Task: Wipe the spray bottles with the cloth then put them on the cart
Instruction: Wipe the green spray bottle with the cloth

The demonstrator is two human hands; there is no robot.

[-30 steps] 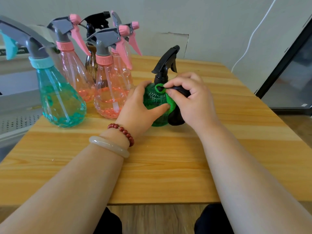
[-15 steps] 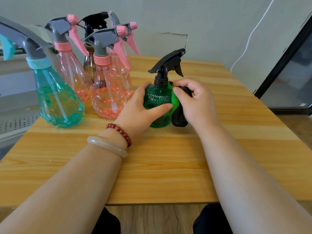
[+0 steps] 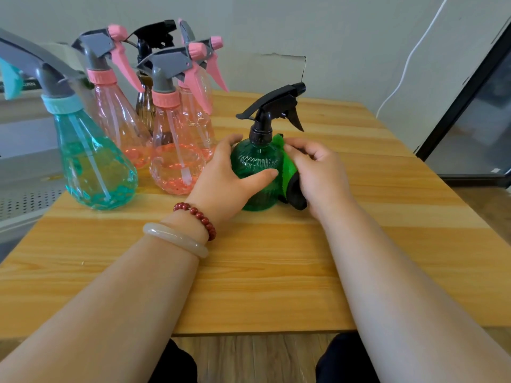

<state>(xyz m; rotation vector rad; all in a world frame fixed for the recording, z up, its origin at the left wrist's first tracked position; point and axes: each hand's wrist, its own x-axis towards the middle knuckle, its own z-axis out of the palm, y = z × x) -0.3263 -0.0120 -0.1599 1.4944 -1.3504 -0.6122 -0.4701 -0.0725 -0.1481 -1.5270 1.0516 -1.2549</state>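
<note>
On the wooden table [image 3: 276,272], left hand [image 3: 224,183] grips the ribbed green bottle [image 3: 254,164] (black trigger), right hand [image 3: 320,172] clutches the cloth [image 3: 287,170].

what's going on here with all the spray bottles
A person is wiping the green spray bottle, which stands upright on the wooden table. The left hand grips its round body while the right hand presses a green and black cloth against its right side. A teal bottle, three pink bottles and a brown bottle stand clustered to the left.
</note>
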